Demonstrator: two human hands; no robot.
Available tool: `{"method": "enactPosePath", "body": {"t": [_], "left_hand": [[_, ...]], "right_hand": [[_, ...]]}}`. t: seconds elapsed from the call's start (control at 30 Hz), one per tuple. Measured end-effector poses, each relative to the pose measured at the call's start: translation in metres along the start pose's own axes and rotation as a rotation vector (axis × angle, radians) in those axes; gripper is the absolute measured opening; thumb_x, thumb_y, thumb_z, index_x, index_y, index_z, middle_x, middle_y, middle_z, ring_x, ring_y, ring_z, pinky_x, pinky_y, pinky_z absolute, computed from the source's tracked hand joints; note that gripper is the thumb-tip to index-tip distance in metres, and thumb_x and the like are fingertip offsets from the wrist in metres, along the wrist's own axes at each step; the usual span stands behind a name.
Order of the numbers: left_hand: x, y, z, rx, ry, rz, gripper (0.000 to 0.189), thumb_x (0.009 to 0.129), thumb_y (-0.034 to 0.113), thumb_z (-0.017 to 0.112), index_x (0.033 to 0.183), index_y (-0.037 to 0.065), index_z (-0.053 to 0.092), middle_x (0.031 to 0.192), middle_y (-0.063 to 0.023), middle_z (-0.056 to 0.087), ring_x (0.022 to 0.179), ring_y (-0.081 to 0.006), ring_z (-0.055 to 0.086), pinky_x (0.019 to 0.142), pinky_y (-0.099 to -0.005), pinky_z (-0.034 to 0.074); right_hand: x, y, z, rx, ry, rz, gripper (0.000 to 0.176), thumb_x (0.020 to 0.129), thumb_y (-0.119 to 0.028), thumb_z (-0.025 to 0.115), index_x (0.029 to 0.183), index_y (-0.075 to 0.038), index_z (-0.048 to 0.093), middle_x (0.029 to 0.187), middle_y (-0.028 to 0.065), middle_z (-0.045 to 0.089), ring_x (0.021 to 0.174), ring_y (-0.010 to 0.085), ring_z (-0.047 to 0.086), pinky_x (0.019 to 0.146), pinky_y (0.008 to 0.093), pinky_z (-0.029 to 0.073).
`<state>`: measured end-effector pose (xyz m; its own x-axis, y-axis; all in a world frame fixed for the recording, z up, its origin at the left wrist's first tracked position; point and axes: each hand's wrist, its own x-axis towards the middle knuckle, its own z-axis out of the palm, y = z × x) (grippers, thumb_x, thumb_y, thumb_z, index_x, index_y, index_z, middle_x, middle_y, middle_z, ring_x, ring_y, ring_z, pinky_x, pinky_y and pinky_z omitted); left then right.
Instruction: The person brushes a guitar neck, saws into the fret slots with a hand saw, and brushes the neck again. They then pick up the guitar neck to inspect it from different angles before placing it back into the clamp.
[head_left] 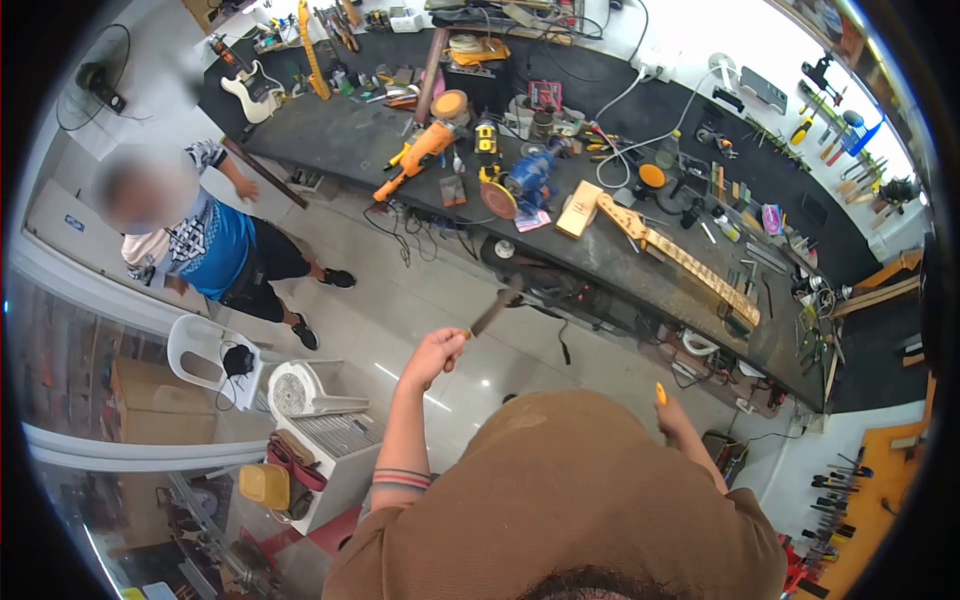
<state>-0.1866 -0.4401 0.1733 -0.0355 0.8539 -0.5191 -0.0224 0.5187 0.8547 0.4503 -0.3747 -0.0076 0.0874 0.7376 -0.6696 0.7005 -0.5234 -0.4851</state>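
1. My left hand (435,355) is fisted round one end of a thin dark flat metal tool (495,312), which sticks out ahead in mid-air, short of the long dark counter (350,140). A careless reach could gouge the pale wooden guitar neck (680,262) beyond it.
2. My right hand (672,412) pinches a small orange piece (660,393). The light pinch could drop it.
3. A person in a blue patterned shirt (210,245) stands outboard of the left hand, so a wide swing is risky.
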Motion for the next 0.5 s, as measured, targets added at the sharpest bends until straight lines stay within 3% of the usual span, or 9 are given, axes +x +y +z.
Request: {"method": "enactPosePath", "body": {"t": [0.07, 0.17, 0.3, 0.33, 0.4, 0.5], "left_hand": [[0.027, -0.019, 0.032, -0.375, 0.157, 0.068, 0.022, 0.111, 0.021, 0.065, 0.126, 0.004, 0.067, 0.082, -0.0003, 0.063, 0.063, -0.011, 0.054, 0.058, -0.0283, 0.044], [0.053, -0.038, 0.062, -0.356, 0.276, 0.031, 0.021, 0.112, 0.017, 0.062, 0.129, 0.004, 0.06, 0.089, -0.004, 0.066, 0.065, -0.0129, 0.06, 0.062, -0.0301, 0.05], [0.059, -0.04, 0.079, -0.377, 0.392, 0.012, 0.026, 0.111, 0.014, 0.062, 0.135, 0.003, 0.057, 0.096, -0.0071, 0.069, 0.068, -0.0147, 0.065, 0.064, -0.0314, 0.054], [0.063, -0.039, 0.078, -0.382, 0.452, 0.029, 0.029, 0.11, 0.012, 0.063, 0.136, 0.003, 0.055, 0.097, -0.0068, 0.068, 0.067, -0.014, 0.063, 0.062, -0.0309, 0.052], [0.071, -0.042, 0.067, -0.403, 0.531, 0.049, 0.031, 0.109, 0.011, 0.064, 0.137, 0.002, 0.054, 0.098, -0.0065, 0.068, 0.066, -0.0133, 0.061, 0.061, -0.0304, 0.051], [0.09, -0.064, 0.032, -0.364, 0.665, 0.06, 0.033, 0.107, 0.009, 0.066, 0.137, 0.001, 0.055, 0.102, -0.0067, 0.068, 0.079, -0.0137, 0.063, 0.071, -0.0306, 0.053]], "right_hand": [[0.011, -0.03, 0.001, 0.103, -0.057, -0.074, 0.036, 0.112, -0.031, 0.062, 0.126, 0.003, 0.06, 0.079, 0.0117, 0.067, 0.063, 0.0251, 0.068, 0.056, 0.0447, 0.055], [0.032, -0.09, 0.006, 0.003, -0.213, -0.275, 0.029, 0.11, -0.029, 0.066, 0.112, 0.0, 0.064, 0.083, 0.0104, 0.066, 0.067, 0.0238, 0.065, 0.061, 0.0455, 0.054], [0.035, -0.185, 0.015, -0.493, 0.074, -0.974, 0.032, 0.104, -0.029, 0.073, 0.115, 0.001, 0.075, 0.102, 0.024, 0.077, 0.099, 0.0372, 0.076, 0.088, 0.0469, 0.057], [0.026, -0.224, 0.012, -0.502, 0.064, -0.986, 0.032, 0.104, -0.029, 0.073, 0.115, 0.001, 0.075, 0.102, 0.024, 0.077, 0.099, 0.0372, 0.076, 0.088, 0.0469, 0.057], [0.009, -0.309, 0.01, -0.387, -0.324, -0.909, 0.02, 0.103, -0.023, 0.072, 0.114, -0.006, 0.075, 0.105, 0.0188, 0.079, 0.105, 0.0407, 0.075, 0.092, 0.0484, 0.058], [0.0, -0.433, 0.033, -0.336, -0.603, -1.048, 0.015, 0.103, -0.018, 0.071, 0.113, -0.006, 0.074, 0.104, 0.0154, 0.079, 0.106, 0.037, 0.076, 0.094, 0.0451, 0.058]]}}
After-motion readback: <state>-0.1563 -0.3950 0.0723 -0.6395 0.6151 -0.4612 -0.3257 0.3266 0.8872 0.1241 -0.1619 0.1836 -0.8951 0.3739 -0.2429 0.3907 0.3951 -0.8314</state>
